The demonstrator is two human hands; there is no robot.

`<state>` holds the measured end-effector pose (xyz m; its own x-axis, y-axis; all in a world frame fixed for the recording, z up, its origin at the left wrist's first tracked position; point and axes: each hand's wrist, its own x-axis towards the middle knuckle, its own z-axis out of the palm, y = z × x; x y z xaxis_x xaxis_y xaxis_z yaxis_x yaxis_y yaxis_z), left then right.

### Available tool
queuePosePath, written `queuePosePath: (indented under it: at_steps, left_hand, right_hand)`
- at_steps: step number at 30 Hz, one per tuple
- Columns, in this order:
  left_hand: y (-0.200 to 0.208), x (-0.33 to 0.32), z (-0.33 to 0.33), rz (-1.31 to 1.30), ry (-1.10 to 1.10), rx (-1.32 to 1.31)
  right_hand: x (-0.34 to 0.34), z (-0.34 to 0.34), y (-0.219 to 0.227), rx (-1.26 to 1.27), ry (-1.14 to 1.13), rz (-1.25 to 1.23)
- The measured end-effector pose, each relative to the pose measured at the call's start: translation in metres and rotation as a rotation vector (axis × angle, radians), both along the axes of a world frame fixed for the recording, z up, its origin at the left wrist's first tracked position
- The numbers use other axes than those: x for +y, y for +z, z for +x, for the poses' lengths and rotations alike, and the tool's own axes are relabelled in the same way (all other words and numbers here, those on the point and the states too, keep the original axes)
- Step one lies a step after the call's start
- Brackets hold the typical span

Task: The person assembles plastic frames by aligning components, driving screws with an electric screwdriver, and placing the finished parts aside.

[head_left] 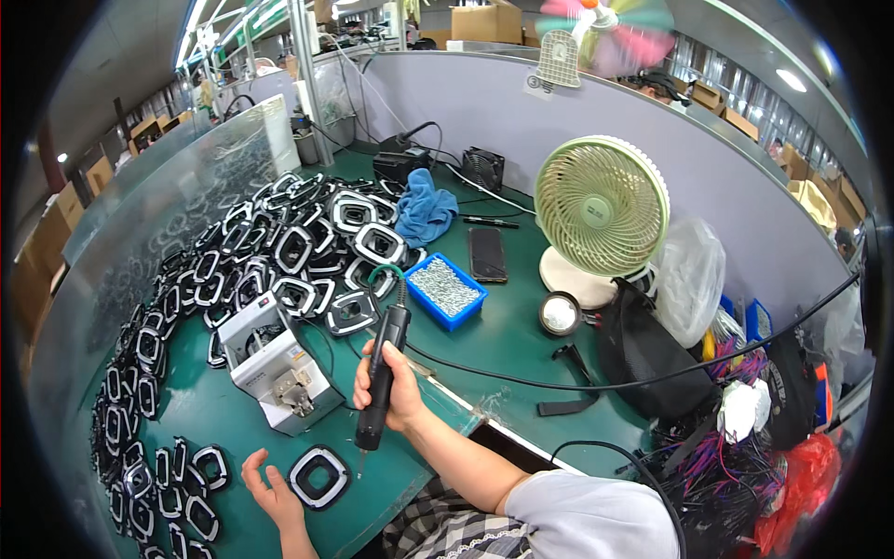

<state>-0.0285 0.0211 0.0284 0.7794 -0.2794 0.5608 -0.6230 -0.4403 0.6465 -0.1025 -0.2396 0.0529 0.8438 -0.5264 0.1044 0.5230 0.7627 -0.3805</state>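
My right hand [400, 387] is wrapped round a black electric screwdriver [383, 368], held upright with its bit pointing down. A tiny bright piece, perhaps a screw, shows at the bit's tip. Just left of the bit, a black and silver square ring-shaped frame [303, 477] lies flat on the green mat. My left hand [276, 492] is beside that frame, fingers apart and nothing in them. Behind it stands a grey and white machine [293, 396] with a metal mechanism on its front, probably a screw feeder. A blue tray [450, 317] of small silver screws sits beyond the screwdriver.
Many similar frames [294, 250] are heaped along the left and back. A blue cloth [426, 207], phone [487, 254], green fan [602, 210] and black bag [643, 340] stand farther off. A black cable [559, 385] crosses the table; wire bundles [717, 466] lie at right.
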Motion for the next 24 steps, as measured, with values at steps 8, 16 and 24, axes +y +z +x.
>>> queuePosePath:
  at_steps: [8, 16, 24]
  left_hand:
    - [0.001, 0.000, -0.004, -0.026, -0.041, 0.032]
    - [0.002, 0.004, 0.002, -0.013, -0.021, 0.041]
    - [0.001, 0.004, 0.006, -0.014, -0.022, 0.062]
  right_hand:
    - [-0.007, 0.006, -0.014, -0.002, 0.139, 0.215]
    - [-0.009, 0.011, -0.014, 0.031, 0.177, 0.280]
    - [-0.010, 0.010, -0.018, 0.069, 0.140, 0.270]
